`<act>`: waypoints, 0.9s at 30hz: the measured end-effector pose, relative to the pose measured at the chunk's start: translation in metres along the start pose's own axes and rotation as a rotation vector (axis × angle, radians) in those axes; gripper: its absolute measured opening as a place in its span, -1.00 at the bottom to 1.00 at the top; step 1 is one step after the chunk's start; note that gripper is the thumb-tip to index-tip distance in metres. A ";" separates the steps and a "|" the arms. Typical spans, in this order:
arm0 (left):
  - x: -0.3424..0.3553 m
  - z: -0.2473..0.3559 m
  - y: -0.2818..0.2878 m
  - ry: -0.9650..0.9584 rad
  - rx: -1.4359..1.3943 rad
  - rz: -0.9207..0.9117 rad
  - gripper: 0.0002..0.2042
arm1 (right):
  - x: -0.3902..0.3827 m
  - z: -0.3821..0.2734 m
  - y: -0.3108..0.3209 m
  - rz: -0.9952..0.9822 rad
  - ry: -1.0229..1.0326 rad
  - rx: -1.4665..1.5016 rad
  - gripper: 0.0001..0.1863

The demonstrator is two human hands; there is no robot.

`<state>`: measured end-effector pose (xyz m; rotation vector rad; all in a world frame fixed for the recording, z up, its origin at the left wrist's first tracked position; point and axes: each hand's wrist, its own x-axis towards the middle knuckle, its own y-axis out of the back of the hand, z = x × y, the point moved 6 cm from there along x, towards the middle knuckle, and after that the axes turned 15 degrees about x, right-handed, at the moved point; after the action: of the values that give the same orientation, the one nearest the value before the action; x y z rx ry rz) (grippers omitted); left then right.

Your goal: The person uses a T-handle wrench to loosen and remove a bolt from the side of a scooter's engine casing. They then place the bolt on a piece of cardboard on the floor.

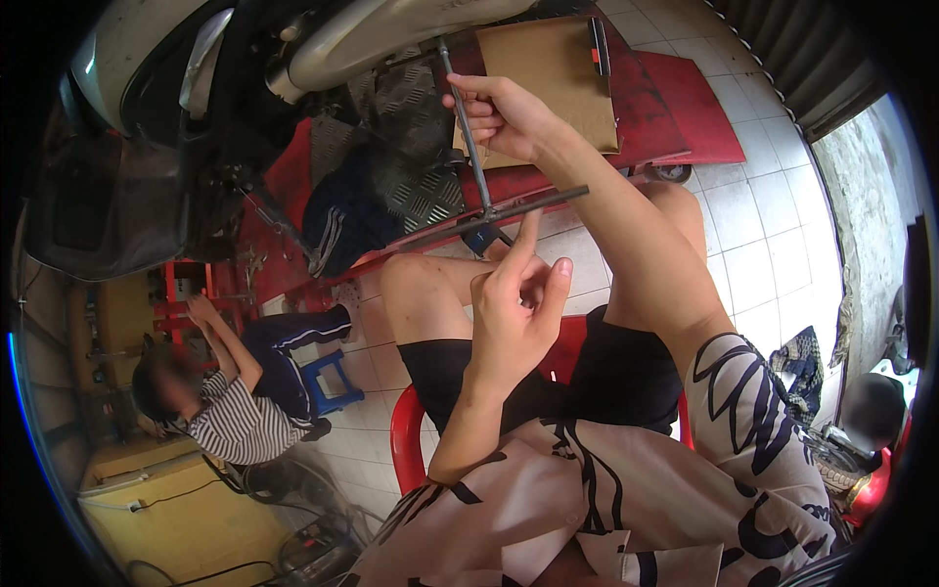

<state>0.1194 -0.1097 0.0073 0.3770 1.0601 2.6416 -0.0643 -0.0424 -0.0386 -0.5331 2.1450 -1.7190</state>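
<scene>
A long T-handle socket wrench (473, 157) slants down from the underside of a grey motorbike part (377, 44). My right hand (504, 117) is closed on its shaft, with thumb and fingers round the upper part. Below, my left hand (523, 303) has its index finger stretched up against the crossbar and its thumb apart, while the other fingers are loosely curled. Nothing shows in its palm. Where the wrench's tip meets the motorbike, the fastener cannot be made out.
Under the motorbike lies a red platform (675, 108) with a cardboard sheet (548, 68) and dark cloth (347, 210) on it. I sit on a red chair (406, 430). At left, another person (249, 416) in a striped shirt sits near a blue stool (331, 382).
</scene>
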 end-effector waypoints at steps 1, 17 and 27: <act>0.002 0.007 0.005 -0.046 0.008 -0.007 -0.49 | -0.001 -0.002 -0.001 -0.012 0.003 0.022 -0.72; -0.009 -0.024 -0.035 0.033 -0.023 -0.092 -0.41 | 0.005 0.007 0.005 0.063 0.034 0.001 -0.85; -0.007 -0.027 0.037 0.160 -0.089 0.410 -0.39 | 0.009 0.004 0.006 0.032 0.038 0.038 -0.89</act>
<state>0.1116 -0.1551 0.0138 0.4064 0.9944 3.1160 -0.0705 -0.0487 -0.0450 -0.4561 2.1307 -1.7624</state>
